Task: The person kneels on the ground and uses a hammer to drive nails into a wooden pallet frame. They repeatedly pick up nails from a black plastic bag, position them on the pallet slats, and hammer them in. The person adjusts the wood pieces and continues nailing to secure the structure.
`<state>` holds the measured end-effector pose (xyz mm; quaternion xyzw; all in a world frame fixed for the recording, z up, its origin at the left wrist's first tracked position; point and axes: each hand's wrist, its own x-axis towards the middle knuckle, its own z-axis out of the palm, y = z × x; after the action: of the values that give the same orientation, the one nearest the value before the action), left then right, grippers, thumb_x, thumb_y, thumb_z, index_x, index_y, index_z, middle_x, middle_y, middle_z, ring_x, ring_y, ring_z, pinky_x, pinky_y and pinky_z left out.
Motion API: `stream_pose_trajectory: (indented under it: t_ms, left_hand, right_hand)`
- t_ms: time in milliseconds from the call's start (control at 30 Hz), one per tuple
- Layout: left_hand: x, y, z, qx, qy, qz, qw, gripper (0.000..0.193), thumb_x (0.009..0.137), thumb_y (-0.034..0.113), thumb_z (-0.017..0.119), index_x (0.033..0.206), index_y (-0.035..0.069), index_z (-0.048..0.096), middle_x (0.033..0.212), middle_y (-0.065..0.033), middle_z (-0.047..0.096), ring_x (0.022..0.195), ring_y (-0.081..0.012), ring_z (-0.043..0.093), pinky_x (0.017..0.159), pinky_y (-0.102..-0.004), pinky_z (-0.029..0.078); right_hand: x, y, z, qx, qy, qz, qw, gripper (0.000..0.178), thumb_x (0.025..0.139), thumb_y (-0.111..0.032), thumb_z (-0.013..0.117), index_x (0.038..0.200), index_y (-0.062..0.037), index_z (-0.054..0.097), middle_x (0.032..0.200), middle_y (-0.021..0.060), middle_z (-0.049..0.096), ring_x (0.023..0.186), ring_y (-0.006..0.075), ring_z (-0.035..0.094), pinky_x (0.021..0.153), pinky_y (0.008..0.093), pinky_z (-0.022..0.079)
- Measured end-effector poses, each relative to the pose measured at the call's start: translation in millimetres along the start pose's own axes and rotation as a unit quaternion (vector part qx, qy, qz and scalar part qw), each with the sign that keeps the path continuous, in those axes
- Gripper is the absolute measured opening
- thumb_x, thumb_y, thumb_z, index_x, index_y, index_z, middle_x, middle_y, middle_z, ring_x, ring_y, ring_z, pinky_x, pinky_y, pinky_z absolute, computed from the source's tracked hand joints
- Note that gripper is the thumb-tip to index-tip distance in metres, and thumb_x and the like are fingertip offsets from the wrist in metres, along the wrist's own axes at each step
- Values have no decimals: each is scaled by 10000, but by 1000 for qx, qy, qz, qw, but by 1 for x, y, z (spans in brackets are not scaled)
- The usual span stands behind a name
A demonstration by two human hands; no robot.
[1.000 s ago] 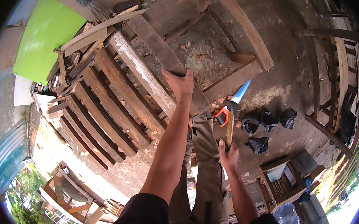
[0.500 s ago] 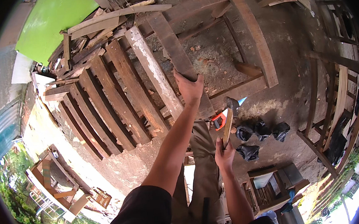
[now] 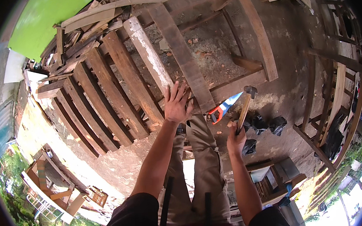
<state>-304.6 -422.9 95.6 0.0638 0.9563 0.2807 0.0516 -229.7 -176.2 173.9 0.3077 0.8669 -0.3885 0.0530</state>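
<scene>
My left hand (image 3: 178, 104) rests with spread fingers on the near end of a board with peeling white paint (image 3: 147, 52). Just right of it lies a plain brown plank (image 3: 181, 55), set across the same wooden frame (image 3: 240, 84). My right hand (image 3: 236, 142) is wrapped round the wooden handle of a hammer (image 3: 244, 110), its dark head pointing away from me. Between the hammer and the frame lies a handsaw (image 3: 227, 106) with an orange-red and black handle. Several brown slats (image 3: 131, 76) run side by side across the frame on the left.
Black plastic bags (image 3: 271, 125) sit on the ground right of the hammer. Scrap wood (image 3: 86, 39) is heaped at the far left, near a green panel (image 3: 48, 23). Another wooden frame (image 3: 337, 105) stands at the right, and a wooden cabinet-like piece (image 3: 275, 178) is near my right arm.
My left hand has let go of the brown plank and moved left and nearer, onto the white-painted board. My right hand has carried the hammer to the right, uncovering more of the saw.
</scene>
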Motion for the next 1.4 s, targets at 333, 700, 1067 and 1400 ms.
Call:
stream_pose_trajectory:
  t_ms: [333,700,1067,1400]
  left_hand:
    - [1,-8,4,61,0,35,998,294,781,246,623,1010,82,710,1300,-86,553,1441,-326,307,1210,-626,157]
    - [-2,-12,16,41,78,80,993,201,777,202,665,931,83,713,1169,-45,629,1375,-301,409,1205,-602,192]
    - [-41,-10,2,-345,211,-21,914,169,937,145,578,987,40,702,957,-100,700,896,-216,662,891,-363,505]
    - [-346,-162,108,-408,11,-431,805,256,995,175,563,1125,-26,650,908,-122,701,740,-174,666,656,-295,535]
  right_hand:
    - [-66,16,-11,-27,56,113,992,440,970,-405,625,938,34,627,768,196,637,703,363,622,672,443,476]
    - [-78,198,19,-119,-204,251,939,478,960,-434,597,930,42,631,806,195,682,728,350,690,679,470,537]
    - [-13,289,105,-347,-238,-59,905,374,940,-258,603,1185,14,524,1146,265,616,1082,441,621,899,518,517]
    - [39,277,195,-326,-227,-333,855,562,863,-211,714,1324,-2,470,1239,205,510,1156,407,527,952,513,439]
